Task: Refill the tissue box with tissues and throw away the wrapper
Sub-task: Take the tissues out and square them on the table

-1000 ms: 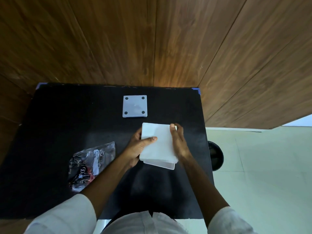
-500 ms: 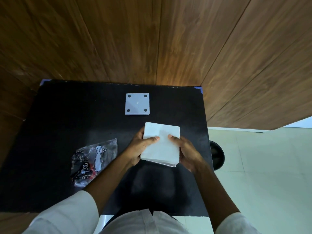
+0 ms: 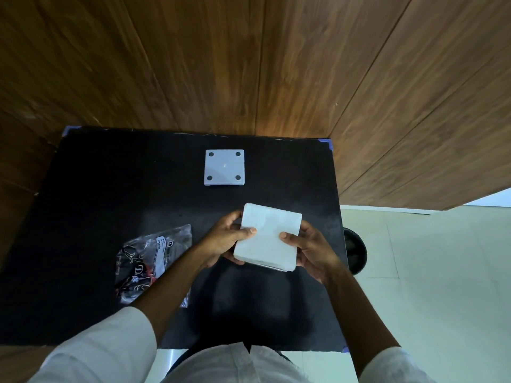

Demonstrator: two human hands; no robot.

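A person in white sleeves stands at a black desk [image 3: 83, 217] set against wood-panelled walls, holding a square stack of white tissues [image 3: 268, 240] above the desk's centre-right. The left hand [image 3: 224, 241] closes on the stack's nine o'clock edge, thumb laid across the top sheet and fingers [image 3: 233, 259] curled under; the right hand [image 3: 311, 248] closes on the three o'clock edge in the same way, thumb on top. A thin, paler edge shows under the stack at its six o'clock side; whether that is the tissue box itself or only the lowest sheets cannot be told from this view. At twelve o'clock from the hands, well apart, a pale square plate [image 3: 224, 167] with four dark corner dots lies flat, probably the box's base or lid. The emptied clear wrapper [image 3: 154, 258], printed in black and red, lies crumpled at nine o'clock, partly behind the left forearm. A round black bin [image 3: 356, 254] sits on the tiled floor just off the desk's three o'clock edge. The step in hand appears to be squaring the stack for loading. To do it well, both thumbs should keep light, even pressure so the soft sheets do not fan or slip, the edges should be aligned before the stack goes into the box, and the plate should then be fitted. The wrapper has yet to go to the bin.
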